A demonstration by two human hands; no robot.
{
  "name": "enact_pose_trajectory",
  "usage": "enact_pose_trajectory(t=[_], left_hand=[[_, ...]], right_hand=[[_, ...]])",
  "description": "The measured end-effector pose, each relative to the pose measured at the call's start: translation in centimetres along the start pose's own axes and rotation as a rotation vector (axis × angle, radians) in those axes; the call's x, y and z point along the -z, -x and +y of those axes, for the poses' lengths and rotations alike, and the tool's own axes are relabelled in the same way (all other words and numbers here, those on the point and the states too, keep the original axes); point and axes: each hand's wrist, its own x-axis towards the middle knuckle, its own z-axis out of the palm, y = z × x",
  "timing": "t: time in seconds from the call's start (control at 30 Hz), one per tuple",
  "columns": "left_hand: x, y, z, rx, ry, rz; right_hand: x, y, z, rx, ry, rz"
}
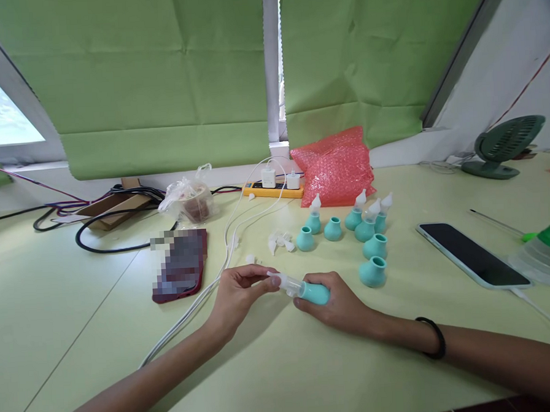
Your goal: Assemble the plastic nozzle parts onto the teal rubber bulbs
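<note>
My right hand point(338, 301) is closed around the teal squeeze bulb point(317, 294) of what looks like a nasal aspirator, tilted to the left. A clear nozzle point(290, 284) is joined to the bulb's mouth. With thumb and fingers, my left hand point(243, 294) pinches the nozzle's narrow white tip, which the fingers partly hide. Beyond my hands lie loose translucent tips point(281, 242) in a small heap. Several open teal bulbs point(373, 271) stand upright to the right, and further back are bulbs fitted with pointed clear nozzles point(315, 215).
A red-cased phone point(181, 266) lies left of white cables point(201, 305). At the back are a bagged pot point(194, 204), a yellow power strip point(274, 189) and a pink bubble-wrap pouch point(335, 166). To the right sit another phone point(471, 254) and a green fan point(502, 148).
</note>
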Motion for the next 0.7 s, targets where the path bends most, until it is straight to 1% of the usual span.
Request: enact_pose_trajectory(t=[0.23,0.7], left_hand=[[-0.1,0.0,-0.9,0.044,0.14,0.004],[-0.3,0.1,-1.1,0.052,0.142,-0.009]], right_hand=[[0.0,0.0,0.1,-0.011,0.013,0.006],[0.0,-0.1,0.4,0.021,0.028,0.004]])
